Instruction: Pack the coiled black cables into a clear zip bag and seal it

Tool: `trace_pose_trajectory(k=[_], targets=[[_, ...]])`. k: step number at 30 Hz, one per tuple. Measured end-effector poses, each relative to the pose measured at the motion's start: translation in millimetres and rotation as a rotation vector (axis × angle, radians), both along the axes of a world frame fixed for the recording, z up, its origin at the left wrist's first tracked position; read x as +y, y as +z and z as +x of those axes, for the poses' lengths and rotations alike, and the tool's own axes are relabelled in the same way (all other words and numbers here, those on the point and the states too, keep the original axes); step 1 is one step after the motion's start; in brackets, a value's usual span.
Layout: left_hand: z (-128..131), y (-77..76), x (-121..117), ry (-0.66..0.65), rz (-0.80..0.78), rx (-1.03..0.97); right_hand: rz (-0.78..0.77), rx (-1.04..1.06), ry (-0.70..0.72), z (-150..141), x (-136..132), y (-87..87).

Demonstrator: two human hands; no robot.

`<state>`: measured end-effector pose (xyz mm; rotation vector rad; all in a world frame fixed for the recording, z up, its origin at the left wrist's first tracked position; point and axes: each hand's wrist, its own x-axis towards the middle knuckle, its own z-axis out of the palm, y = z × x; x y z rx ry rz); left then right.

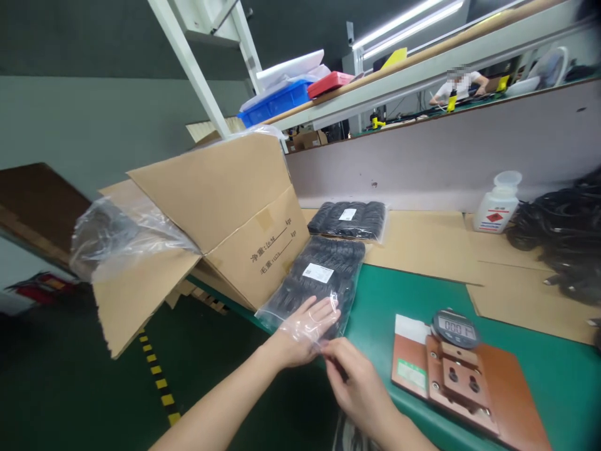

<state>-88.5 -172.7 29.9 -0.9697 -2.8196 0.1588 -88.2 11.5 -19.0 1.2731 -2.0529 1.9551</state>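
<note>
The left hand [307,329] lies flat, fingers extended, inside the open mouth of a clear plastic bag [314,285] packed with black parts. The right hand [354,382] pinches the bag's open edge between its fingertips. The bag rests at the near left edge of the green counter [413,294], against an open cardboard box [220,213] lined with clear film. A second filled bag [350,220] lies behind, on cardboard sheeting.

Clear bag [317,282] of black parts lies flat beside carton.
</note>
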Motion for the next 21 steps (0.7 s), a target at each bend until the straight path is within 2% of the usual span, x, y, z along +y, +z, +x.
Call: trace_pose_trajectory(k=[7, 12, 16, 18, 21], targets=[[17.4, -10.8, -4.3, 0.232, 0.008, 0.121, 0.022, 0.024, -0.006, 0.2, -1.1, -4.5], [15.5, -7.9, -8.4, 0.232, 0.025, 0.085, 0.061, 0.037, -0.048, 1.1, -0.1, -1.7], [31.2, -10.2, -13.4, 0.293, 0.088, 0.051, 0.067, 0.042, -0.048, 1.1, 0.6, -1.6], [45.1, -17.9, -15.6, 0.401, 0.149, 0.11, 0.078, 0.042, -0.055, 1.6, 0.8, -2.4], [62.1, -33.0, -14.8, 0.662, 0.293, 0.2, 0.096, 0.051, -0.068, 2.5, 0.6, -3.3]])
